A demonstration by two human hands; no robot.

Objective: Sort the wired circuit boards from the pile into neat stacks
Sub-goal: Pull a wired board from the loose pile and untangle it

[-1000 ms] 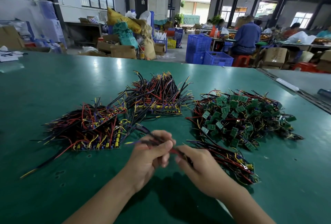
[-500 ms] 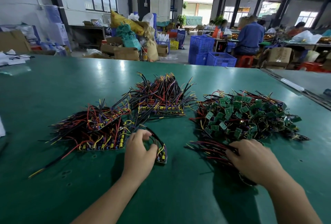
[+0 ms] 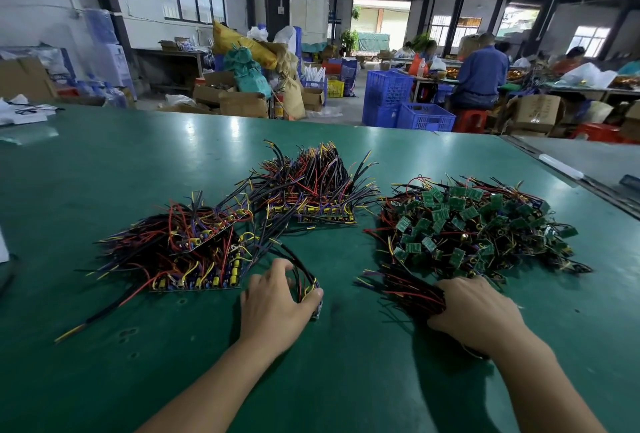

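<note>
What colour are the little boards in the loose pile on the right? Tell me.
The boards are green; the head view shows it best.

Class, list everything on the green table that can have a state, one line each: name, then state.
Left hand: grips one wired board.
Right hand: grips a bundle by its wires.
Pile: loose, tangled, unsorted.
Near stack: boards layered, wires fanned left.
Far stack: boards layered, wires sticking up.
</note>
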